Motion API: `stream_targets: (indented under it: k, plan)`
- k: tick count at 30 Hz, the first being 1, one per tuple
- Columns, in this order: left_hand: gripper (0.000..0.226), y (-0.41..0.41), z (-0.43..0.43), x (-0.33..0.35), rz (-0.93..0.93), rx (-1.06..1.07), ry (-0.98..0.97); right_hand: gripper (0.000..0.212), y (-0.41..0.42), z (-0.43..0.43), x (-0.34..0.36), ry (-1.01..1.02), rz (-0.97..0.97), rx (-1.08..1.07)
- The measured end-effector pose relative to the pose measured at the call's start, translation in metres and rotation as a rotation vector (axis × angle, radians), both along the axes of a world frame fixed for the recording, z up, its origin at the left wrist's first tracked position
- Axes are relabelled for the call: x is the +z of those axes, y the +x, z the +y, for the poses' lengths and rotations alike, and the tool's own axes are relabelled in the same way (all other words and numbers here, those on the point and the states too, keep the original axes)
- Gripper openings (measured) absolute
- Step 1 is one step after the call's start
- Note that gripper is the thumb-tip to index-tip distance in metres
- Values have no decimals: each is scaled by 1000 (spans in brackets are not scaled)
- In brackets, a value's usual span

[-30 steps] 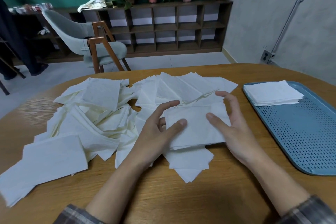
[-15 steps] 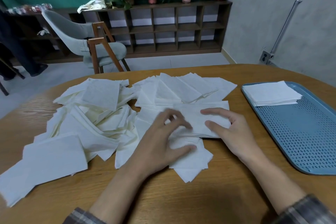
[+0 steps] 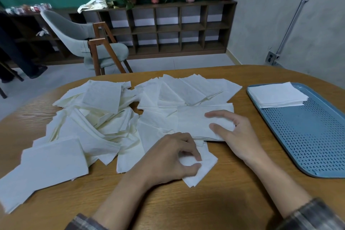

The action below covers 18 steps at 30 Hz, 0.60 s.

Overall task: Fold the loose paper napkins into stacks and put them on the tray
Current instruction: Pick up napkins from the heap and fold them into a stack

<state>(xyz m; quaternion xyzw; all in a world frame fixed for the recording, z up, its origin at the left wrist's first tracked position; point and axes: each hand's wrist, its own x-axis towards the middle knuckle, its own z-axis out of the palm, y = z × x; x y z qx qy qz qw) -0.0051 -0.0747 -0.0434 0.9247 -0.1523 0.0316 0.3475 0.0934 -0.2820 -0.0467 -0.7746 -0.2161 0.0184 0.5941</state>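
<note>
Paper covers most of the round wooden table (image 3: 186,203) from where I stand. A sprawling heap of loose napkins (image 3: 97,117) runs from the left side to the middle, many rumpled or overlapping, some lying flat. Off to the right sits the blue perforated tray (image 3: 308,136), and on its far corner lies one finished stack (image 3: 276,95), squared up and neat, the only napkins I can see on it. Between heap and tray, on the table, a small stack (image 3: 194,123) is being built. The right hand (image 3: 239,136) lies on its right end with fingers stretched out and loosely spread, thumb and forefinger pressing the top sheet down rather than gripping it. The left hand (image 3: 168,160) is nearer the person, its fingers curled, with thumb and forefinger pinching a single napkin (image 3: 207,168). That napkin lies at an angle just in front of the small stack, one corner poking toward the near table edge. By my reckoning the job is in its early part: one stack delivered, a second under way and not yet thick, and the great bulk of the paper unsorted. I would guess the pinched sheet belongs on the small stack, and many more rounds are needed before the heap is gone
</note>
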Motion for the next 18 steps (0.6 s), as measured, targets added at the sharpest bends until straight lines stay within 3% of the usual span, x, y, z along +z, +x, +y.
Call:
stream_targets:
  k: [5,14,18]
  plan:
    - [4,-2,1,8,-47,95,-123,32,0,0,0,-32,-14,9]
    - [6,-4,0,21,-128,230,-510,32,0,0,-3,-99,-36,9]
    - [8,-3,2,23,-174,301,-612,30,-3,-1,2,-37,-68,24]
